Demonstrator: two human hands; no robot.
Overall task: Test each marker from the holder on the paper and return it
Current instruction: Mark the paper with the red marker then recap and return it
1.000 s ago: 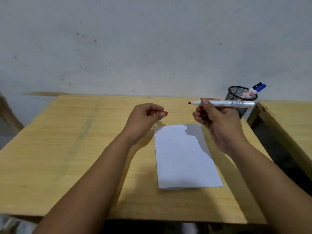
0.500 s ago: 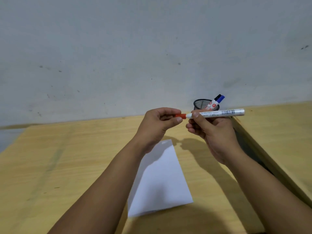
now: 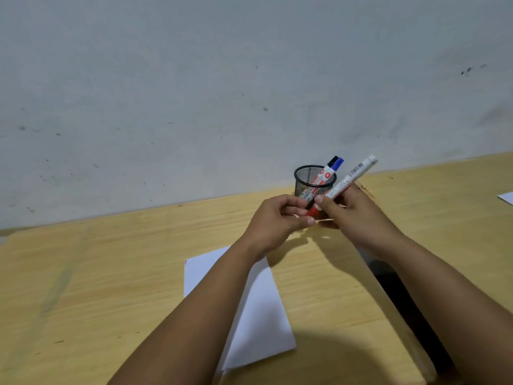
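- Hands meet above the far part of the wooden table [image 3: 97, 287], just in front of the black mesh holder [image 3: 311, 187].
- Right hand [image 3: 358, 218] is closed around the white barrel of a marker [image 3: 350, 176], which tilts up and to the right, its plain end high beside the holder's rim.
- Left hand [image 3: 277, 223] pinches the red cap [image 3: 313, 210] at the marker's lower end between thumb and fingertips; whether the cap is fully seated cannot be told.
- Two more markers stand in the holder: a blue-capped marker [image 3: 338, 164] and a black-capped marker [image 3: 332, 162], both leaning right.
- White paper [image 3: 258, 315] lies flat on the table under the left forearm, nearer the person, with a small red mark at its far left corner.
- Grey scuffed wall [image 3: 222, 93] rises behind the table.
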